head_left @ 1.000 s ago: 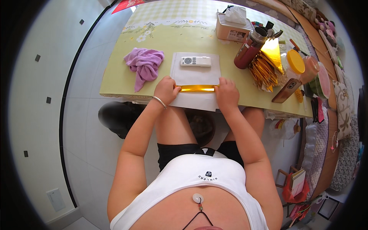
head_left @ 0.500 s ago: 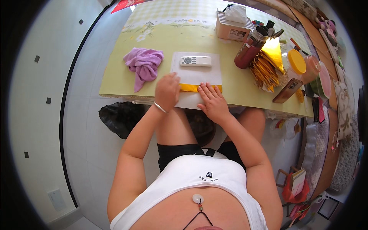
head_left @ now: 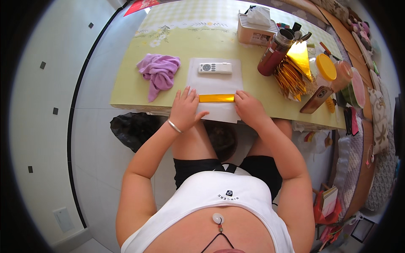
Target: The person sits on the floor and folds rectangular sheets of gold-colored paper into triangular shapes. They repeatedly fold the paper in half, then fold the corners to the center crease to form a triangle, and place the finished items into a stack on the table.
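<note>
A narrow gold foil strip (head_left: 216,98) lies across a white sheet of paper (head_left: 219,113) near the table's front edge. My left hand (head_left: 184,109) rests flat at the strip's left end, fingers stretched out and thumb apart. At the right end my right hand (head_left: 249,108) is closed, its fingertips on the foil; the thumb is mostly hidden. On the far part of the paper sits a white remote control (head_left: 215,68), beyond the strip.
A crumpled purple cloth (head_left: 158,74) lies to the left. On the right stand a dark red thermos (head_left: 272,57), folded gold foil pieces (head_left: 290,79), a yellow-lidded jar (head_left: 326,67) and a phone (head_left: 316,100). Farther back is a tissue box (head_left: 256,31). A black bag (head_left: 133,128) hangs below the table.
My left hand has come down flat onto the strip's left end. The right hand has slid from the strip's middle to its right end, its spread fingers now closed.
</note>
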`<action>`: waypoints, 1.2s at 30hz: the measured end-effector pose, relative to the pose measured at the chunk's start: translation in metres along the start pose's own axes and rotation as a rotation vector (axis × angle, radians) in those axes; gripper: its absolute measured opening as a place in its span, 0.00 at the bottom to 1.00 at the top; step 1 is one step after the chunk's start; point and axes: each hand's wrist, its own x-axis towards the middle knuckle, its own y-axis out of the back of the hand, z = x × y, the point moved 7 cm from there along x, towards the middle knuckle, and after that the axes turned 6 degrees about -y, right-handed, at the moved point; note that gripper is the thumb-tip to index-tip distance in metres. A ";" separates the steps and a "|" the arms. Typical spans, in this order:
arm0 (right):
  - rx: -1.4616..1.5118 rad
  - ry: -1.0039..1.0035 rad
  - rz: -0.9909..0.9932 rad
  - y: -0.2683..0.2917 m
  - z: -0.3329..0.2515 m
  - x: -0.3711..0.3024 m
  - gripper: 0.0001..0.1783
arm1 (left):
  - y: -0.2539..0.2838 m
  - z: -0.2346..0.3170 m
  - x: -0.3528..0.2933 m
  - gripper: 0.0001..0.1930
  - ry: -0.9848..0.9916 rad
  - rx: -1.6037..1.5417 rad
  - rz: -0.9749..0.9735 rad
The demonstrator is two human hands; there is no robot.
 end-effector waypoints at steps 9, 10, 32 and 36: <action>-0.088 -0.058 -0.076 -0.014 0.011 0.031 0.04 | 0.021 0.045 0.068 0.10 -0.127 -0.172 0.147; -0.035 -0.119 -0.105 -0.013 0.017 0.034 0.05 | 0.021 0.049 0.072 0.06 -0.152 -0.101 0.167; 1.067 -0.199 -0.300 -0.016 0.037 0.052 0.23 | 0.080 -0.038 0.017 0.05 -0.232 -0.838 0.352; 0.766 -0.120 0.046 0.017 0.024 0.021 0.40 | 0.074 -0.061 0.032 0.09 -0.230 -1.131 0.243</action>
